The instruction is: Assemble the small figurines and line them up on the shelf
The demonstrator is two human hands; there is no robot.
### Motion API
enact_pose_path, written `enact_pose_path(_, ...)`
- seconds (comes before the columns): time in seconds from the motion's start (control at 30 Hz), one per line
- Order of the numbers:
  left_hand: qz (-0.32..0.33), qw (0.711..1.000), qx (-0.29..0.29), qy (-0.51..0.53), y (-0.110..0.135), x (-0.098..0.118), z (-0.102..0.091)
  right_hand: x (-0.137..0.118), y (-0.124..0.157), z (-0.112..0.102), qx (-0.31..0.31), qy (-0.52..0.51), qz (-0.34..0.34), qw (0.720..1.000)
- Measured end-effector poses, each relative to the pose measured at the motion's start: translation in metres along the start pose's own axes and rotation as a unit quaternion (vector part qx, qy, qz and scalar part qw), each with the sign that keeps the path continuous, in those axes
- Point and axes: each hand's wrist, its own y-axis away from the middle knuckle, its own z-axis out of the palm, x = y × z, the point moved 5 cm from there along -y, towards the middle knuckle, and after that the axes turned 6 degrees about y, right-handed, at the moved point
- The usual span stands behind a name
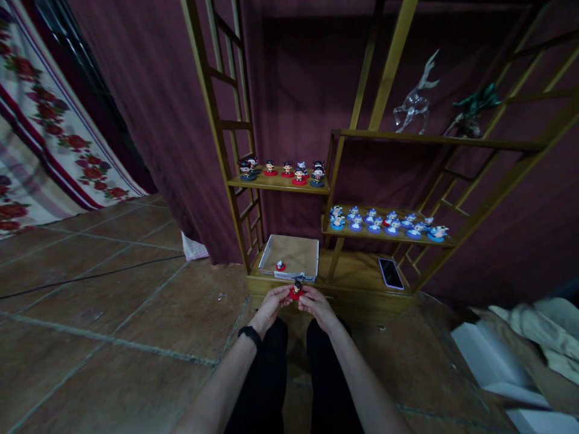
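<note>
My left hand [272, 304] and my right hand [316, 304] meet in front of my knees, both pinching a small figurine on a red base [297, 290]. Just beyond them a shallow cardboard tray [307, 256] sits on the bottom board of a wooden shelf unit [362, 274] and holds one more small red-based figurine [280, 266]. Several red-based and dark figurines [283, 170] stand on the upper left shelf. Several blue-based figurines [384, 222] stand on the lower right shelf.
A phone [391, 272] lies flat on the bottom board at the right. A glass deer [415, 99] and a dark green ornament [473, 108] stand on the top shelf. White boxes and cloth [520, 343] lie at right; a black cable [90, 276] crosses the tiled floor.
</note>
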Motion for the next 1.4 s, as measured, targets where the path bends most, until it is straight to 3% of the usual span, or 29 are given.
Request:
enact_pose_path(0.5, -0.016, 1.000, -0.009, -0.005, 0.000, 0.000, 0.003, -0.001, 0.000, 0.002, -0.009, 0.015, -0.008, 1.000)
enact_pose_path(0.8, 0.016, 1.000, -0.006, -0.009, 0.003, 0.003, 0.005, -0.014, 0.009, 0.005, 0.006, -0.018, -0.014, 1.000)
enact_pose_path(1.13, -0.027, 0.999, -0.016, -0.026, 0.006, 0.002, 0.011, -0.010, 0.007, 0.005, -0.022, -0.030, -0.008, 0.999)
enact_pose_path(1.4, -0.016, 0.999, -0.020, -0.021, 0.007, 0.003, 0.012, -0.006, 0.004, 0.000, 0.015, -0.045, -0.028, 0.998)
